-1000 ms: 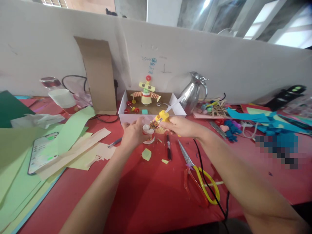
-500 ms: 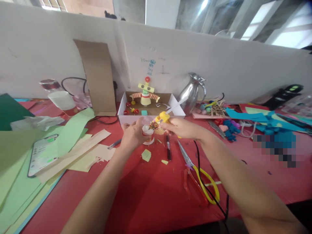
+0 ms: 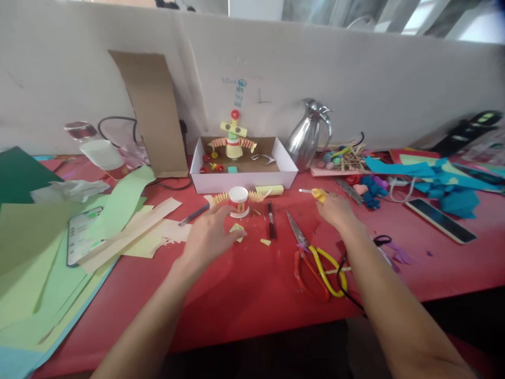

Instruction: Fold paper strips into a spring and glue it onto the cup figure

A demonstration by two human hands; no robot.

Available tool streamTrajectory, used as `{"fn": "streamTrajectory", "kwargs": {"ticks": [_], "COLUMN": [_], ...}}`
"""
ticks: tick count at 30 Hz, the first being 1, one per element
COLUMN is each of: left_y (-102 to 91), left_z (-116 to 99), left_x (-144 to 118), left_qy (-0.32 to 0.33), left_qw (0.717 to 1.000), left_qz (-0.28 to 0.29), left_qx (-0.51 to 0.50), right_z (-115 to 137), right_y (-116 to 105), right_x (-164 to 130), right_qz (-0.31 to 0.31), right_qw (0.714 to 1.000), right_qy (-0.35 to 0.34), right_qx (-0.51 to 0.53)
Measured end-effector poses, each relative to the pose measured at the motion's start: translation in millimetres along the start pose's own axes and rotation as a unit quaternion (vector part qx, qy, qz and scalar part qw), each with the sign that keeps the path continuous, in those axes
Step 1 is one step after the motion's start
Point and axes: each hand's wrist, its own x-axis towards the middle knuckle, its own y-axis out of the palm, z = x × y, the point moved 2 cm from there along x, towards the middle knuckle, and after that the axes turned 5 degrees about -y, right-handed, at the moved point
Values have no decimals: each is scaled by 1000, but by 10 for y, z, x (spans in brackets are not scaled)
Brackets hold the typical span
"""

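My left hand (image 3: 211,231) is open, thumb and fingers spread, just short of a small red-and-white paper cup (image 3: 239,197). I cannot tell whether its fingertips touch the cup. The cup stands on the table with a folded yellow accordion strip on each side. Off to the right, my right hand (image 3: 335,208) is closed around a yellow glue gun (image 3: 319,195), its pale end pointing left. Near my left hand lie a grey pen (image 3: 194,215) and yellow paper scraps (image 3: 236,231). A black marker (image 3: 271,220) lies between the hands.
Behind the cup, a white box (image 3: 244,182) holds a paper robot figure (image 3: 234,145). A steel jug (image 3: 305,137) stands beside it. Scissors (image 3: 315,258) and red-handled pliers (image 3: 311,279) lie in front. Paper sheets (image 3: 35,263) and a phone (image 3: 84,234) lie left, another phone (image 3: 442,220) right.
My right hand has moved the glue gun right, away from the cup. My left hand has drawn back toward me, its fingers opening. The view has tipped downward.
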Motion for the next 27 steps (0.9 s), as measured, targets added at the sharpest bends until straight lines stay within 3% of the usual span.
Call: {"fn": "streamTrajectory", "kwargs": {"ticks": [4,7,9,10,12,14,15,19,20,22,24,25,27], "left_y": [290,283,211,174,114,70,51,4,6,37,131,205,379], "left_z": [29,63,45,21,-47,-111,-134,-112,-75,39,174,232,306], "left_x": [-90,-31,3,10,5,-12,-18,-9,-2,3,-18,-30,-35], "left_qy": [-1,-12,-22,-25,-25,-20,-18,-32,-45,-90,-158,-192,-237], "left_qw": [998,988,974,966,947,928,922,912,912,908,889,878,876], "left_qz": [51,51,51,59,90,121,130,115,86,-23,-133,-156,-124], "left_qx": [-22,-143,-218,-250,-308,-351,-363,-391,-399,-408,-409,-410,-401], "right_z": [-19,91,294,437,734,960,1038,1150,1147,1138,1160,1190,1282], "right_y": [95,-119,-352,-465,-632,-707,-711,-619,-601,-590,-598,-600,-586], "right_x": [-61,-254,-437,-537,-733,-865,-897,-801,-728,-540,-324,-218,-33], "right_qz": [-5,-66,-126,-129,-61,4,21,10,-2,-30,-53,-61,-75], "right_qw": [1000,997,980,954,870,794,770,740,734,716,697,694,697], "right_qy": [-20,-13,-96,-192,-376,-460,-473,-435,-412,-354,-311,-301,-303], "right_qx": [5,47,124,189,312,398,428,513,540,602,644,651,646]}}
